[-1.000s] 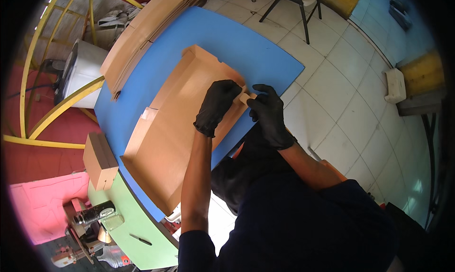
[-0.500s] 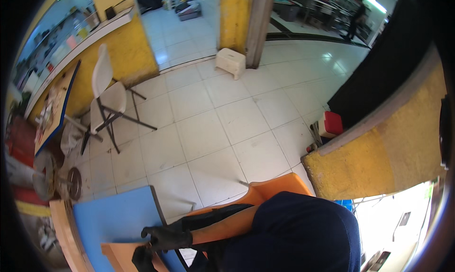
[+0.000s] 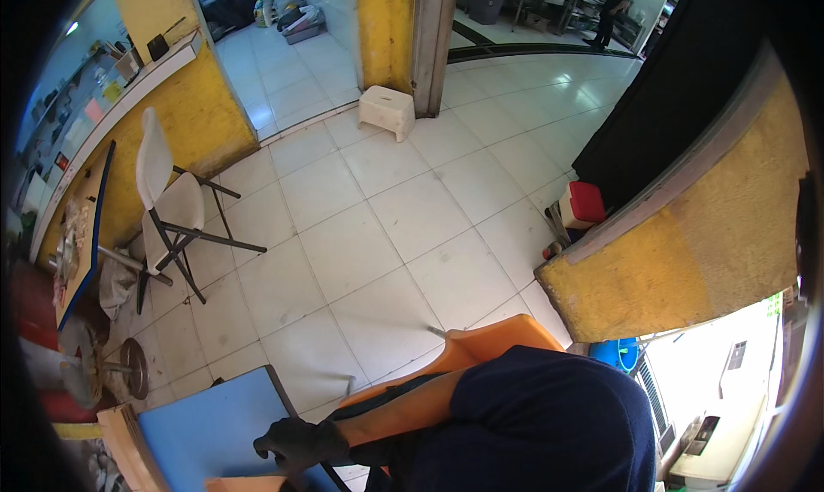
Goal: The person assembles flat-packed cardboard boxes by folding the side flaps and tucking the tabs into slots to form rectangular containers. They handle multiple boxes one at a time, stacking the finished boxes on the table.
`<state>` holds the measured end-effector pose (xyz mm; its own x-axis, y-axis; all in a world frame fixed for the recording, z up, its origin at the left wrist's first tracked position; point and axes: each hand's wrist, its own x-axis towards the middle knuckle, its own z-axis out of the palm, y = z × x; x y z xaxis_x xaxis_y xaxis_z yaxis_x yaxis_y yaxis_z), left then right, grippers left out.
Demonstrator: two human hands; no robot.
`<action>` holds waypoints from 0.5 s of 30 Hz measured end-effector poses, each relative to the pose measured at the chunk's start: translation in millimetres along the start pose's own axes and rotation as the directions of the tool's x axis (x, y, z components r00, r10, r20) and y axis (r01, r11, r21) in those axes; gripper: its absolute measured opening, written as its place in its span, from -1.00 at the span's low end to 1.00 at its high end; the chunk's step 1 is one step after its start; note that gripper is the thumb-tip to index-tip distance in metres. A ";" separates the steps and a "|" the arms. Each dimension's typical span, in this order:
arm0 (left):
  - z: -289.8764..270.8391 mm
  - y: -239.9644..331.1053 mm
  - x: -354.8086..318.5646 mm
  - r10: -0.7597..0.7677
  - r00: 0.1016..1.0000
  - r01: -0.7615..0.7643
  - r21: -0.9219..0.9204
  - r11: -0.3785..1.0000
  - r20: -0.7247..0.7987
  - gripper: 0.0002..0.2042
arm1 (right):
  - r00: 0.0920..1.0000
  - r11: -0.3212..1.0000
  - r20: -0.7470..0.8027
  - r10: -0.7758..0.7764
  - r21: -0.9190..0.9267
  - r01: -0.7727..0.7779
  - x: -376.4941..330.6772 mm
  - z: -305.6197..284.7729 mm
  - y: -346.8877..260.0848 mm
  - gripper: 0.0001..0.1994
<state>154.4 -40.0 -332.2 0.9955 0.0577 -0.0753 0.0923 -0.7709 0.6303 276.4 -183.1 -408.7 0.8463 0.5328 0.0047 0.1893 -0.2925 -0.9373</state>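
Observation:
My right hand (image 3: 300, 445), in a black glove, hangs over the near right part of a blue tabletop (image 3: 215, 423). Its fingers are curled inward, and anything between them is hidden. Just below the hand, a tan flat piece (image 3: 245, 485), like cardboard or thin board, is cut off by the lower edge. A dark bit of what seems to be my gloved left hand (image 3: 294, 482) shows at that same edge, its fingers out of sight. Along the table's left side stands a tan, layered, wood-coloured stack (image 3: 130, 449).
An orange chair (image 3: 481, 342) is beside my arm. Further off are a white folding chair (image 3: 176, 205), a blue-edged table (image 3: 86, 226), a cream step stool (image 3: 386, 110) and a red-lidded box (image 3: 585, 205). A yellow low wall (image 3: 669, 277) stands at right; a person (image 3: 611, 16) is far back.
The view has shifted, so the tan piece and my left hand sit lower and are mostly cut off. My right hand stays over the table's near edge, fingers still curled.

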 end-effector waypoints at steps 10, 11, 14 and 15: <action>-0.4 -14.9 -52.7 0.146 0.833 -0.233 0.098 0.968 0.534 -0.87 | 0.916 0.865 0.020 -0.400 -0.321 0.385 16.4 13.6 32.3 -0.27; -11.3 -14.9 -63.9 0.128 0.830 -0.245 0.148 0.958 0.543 -0.87 | 0.938 0.883 0.035 -0.346 -0.325 0.338 9.8 5.1 30.5 -0.46; -40.2 -10.0 -96.4 -0.005 0.904 -0.027 0.068 0.997 0.428 -0.70 | 0.956 0.901 0.020 -0.292 -0.328 0.282 -13.0 -25.5 8.6 -0.72; -41.7 -2.7 -104.9 0.055 0.968 -0.098 0.169 0.981 0.245 -0.54 | 0.956 0.883 0.090 -0.280 -0.367 0.293 -19.0 -39.3 0.3 -0.70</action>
<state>50.6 -17.4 -293.8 0.9632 -0.1420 -0.2280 -0.0108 -0.8686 0.4954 280.0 -224.5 -395.4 0.7110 0.6627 0.2351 0.5978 -0.3937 -0.6984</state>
